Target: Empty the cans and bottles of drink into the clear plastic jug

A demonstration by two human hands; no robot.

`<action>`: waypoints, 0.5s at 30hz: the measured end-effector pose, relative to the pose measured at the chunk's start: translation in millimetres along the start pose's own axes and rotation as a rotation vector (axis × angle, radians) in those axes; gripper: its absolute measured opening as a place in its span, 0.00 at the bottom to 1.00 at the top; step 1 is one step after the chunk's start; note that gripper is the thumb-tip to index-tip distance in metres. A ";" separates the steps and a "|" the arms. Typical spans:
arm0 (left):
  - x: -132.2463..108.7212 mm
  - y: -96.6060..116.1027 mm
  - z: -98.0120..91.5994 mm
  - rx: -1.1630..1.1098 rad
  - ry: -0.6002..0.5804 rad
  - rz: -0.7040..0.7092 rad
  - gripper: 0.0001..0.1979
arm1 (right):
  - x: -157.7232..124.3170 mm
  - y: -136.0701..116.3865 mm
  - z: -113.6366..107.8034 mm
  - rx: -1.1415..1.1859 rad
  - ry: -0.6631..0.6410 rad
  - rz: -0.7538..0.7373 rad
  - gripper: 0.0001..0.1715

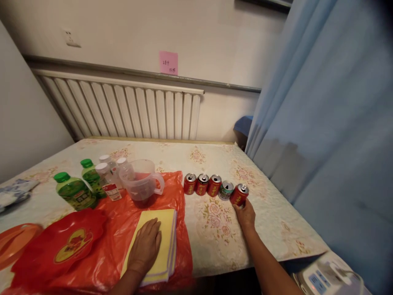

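My right hand [246,215] grips a red drink can [239,195] at the right end of a row of cans. The can leans slightly and its opened top faces up. Beside it stands a shorter green-and-silver can [226,190], then three more red cans, the nearest of them this red can [214,185]. My left hand [146,241] lies flat on a folded yellow cloth [164,246], fingers stretched out and holding nothing. Under the cloth spreads a red plastic sheet [181,233].
A clear measuring jug [139,182] stands behind the cloth. Left of it are white-capped bottles [111,184] and green-capped bottles [76,194]. A red scalloped tray [55,241] and an orange lid-like piece [18,241] lie front left. A power strip [321,278] sits at lower right, near a blue curtain [319,135].
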State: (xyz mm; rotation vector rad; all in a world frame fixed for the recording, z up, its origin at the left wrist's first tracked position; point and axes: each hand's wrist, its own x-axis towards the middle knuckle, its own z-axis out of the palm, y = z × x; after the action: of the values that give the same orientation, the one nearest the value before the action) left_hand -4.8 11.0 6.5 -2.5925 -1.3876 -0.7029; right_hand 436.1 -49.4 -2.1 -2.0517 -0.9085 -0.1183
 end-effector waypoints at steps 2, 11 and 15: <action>0.3 -1.4 1.2 -0.001 -0.002 0.007 0.17 | 0.2 0.3 0.8 0.000 0.005 -0.004 0.26; 1.4 -6.5 6.1 0.010 0.025 0.039 0.17 | 2.1 4.8 4.4 -0.002 0.018 -0.004 0.29; 2.5 -6.2 5.8 -0.005 0.033 0.037 0.19 | 2.2 3.2 3.3 0.004 0.019 -0.007 0.30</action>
State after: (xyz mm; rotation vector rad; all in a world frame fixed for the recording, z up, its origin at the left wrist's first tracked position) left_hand -6.6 18.3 1.8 -2.5915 -1.3265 -0.7408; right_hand 439.0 -46.9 -5.4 -2.0410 -0.9041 -0.1393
